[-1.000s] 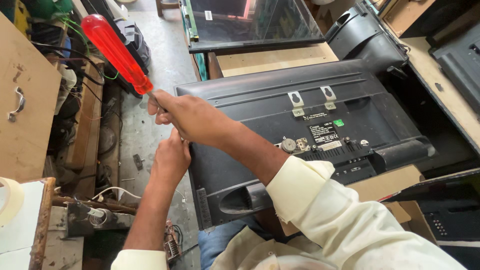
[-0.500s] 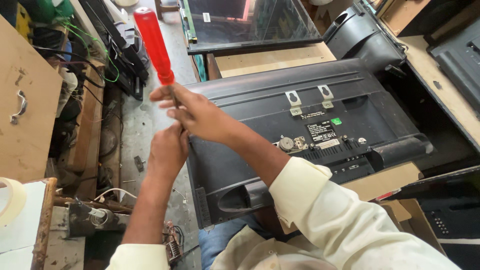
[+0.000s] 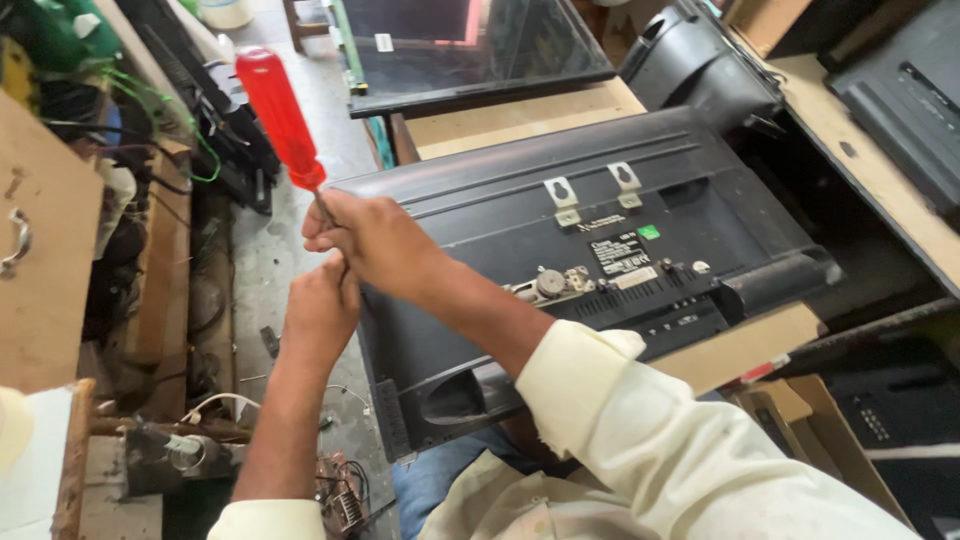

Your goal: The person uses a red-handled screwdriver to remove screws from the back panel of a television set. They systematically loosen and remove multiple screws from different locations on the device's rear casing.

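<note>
The black TV back (image 3: 600,250) lies tilted across the person's lap, its left edge facing a narrow strip of bare floor (image 3: 270,260) hemmed by wires and wooden boards. The right hand (image 3: 365,240) sits at the set's upper left corner, fingers (image 3: 325,228) curled tight round the metal shaft of a screwdriver (image 3: 280,115) whose red handle stands up, leaning left. The left hand (image 3: 320,310) is just below, touching the right hand, fingers closed; what it grips cannot be told. The screwdriver's tip is hidden behind the hands.
</note>
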